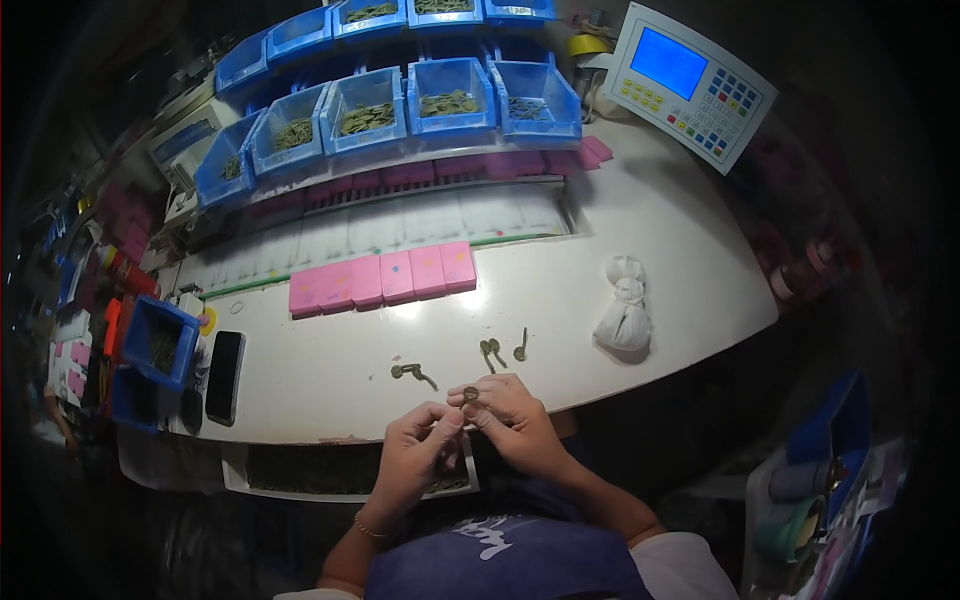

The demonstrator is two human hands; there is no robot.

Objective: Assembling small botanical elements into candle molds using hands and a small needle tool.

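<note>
In front of my chest, over the table's front edge, my two hands meet. A small dark green ring-shaped piece (471,394) shows between the fingertips. My right hand (515,425) has its thumb and fingers closed round it, and my left hand (420,440) pinches at its lower side. The fingers hide much of the piece. Similar green pieces with thin stems lie just beyond: a bent group (412,371) to the left, a pair (492,351) near my right fingers, and a single one (521,345) farther right.
Pink blocks (397,276) stand in a row beyond the pieces. Blue bins (452,105) with green pieces rise behind. A phone (226,378) and blue bin (160,340) are left; a tied white cloth bag (625,310) and keypad console (690,85) right. A tray (235,470) sits below the edge.
</note>
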